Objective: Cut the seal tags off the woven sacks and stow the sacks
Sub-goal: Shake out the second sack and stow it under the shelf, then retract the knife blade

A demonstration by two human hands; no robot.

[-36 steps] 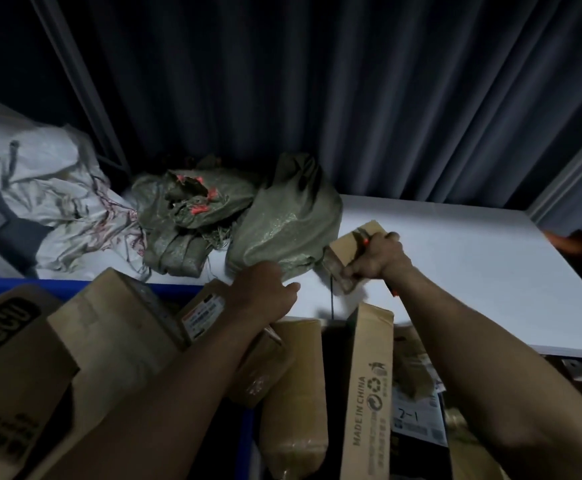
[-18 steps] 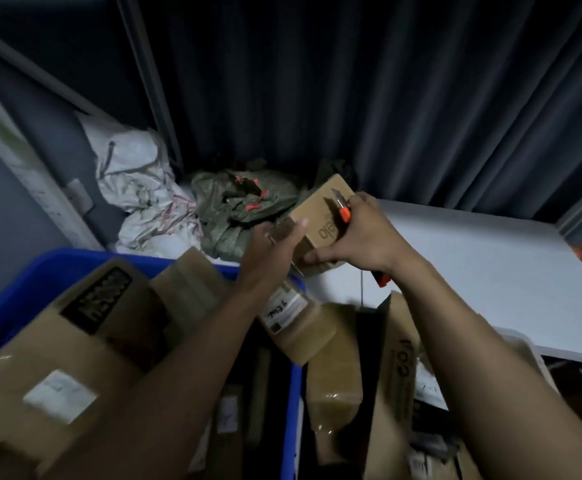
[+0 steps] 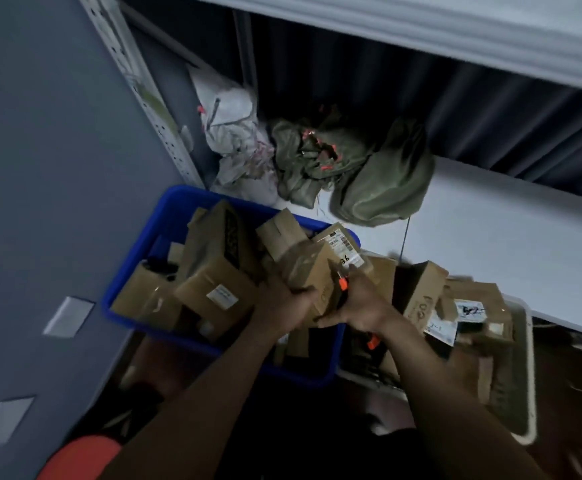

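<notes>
Left hand (image 3: 282, 303) curled round small cardboard box (image 3: 308, 268) above blue crate (image 3: 178, 216), right hand (image 3: 362, 303) gripping opposite side with orange-handled cutter (image 3: 343, 284) clamped in its fingers, green woven sacks (image 3: 383, 181) heaped on white table (image 3: 507, 237) behind crate, untouched.

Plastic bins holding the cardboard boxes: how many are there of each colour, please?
Blue plastic bin: 1
White plastic bin: 1
Total: 2
</notes>
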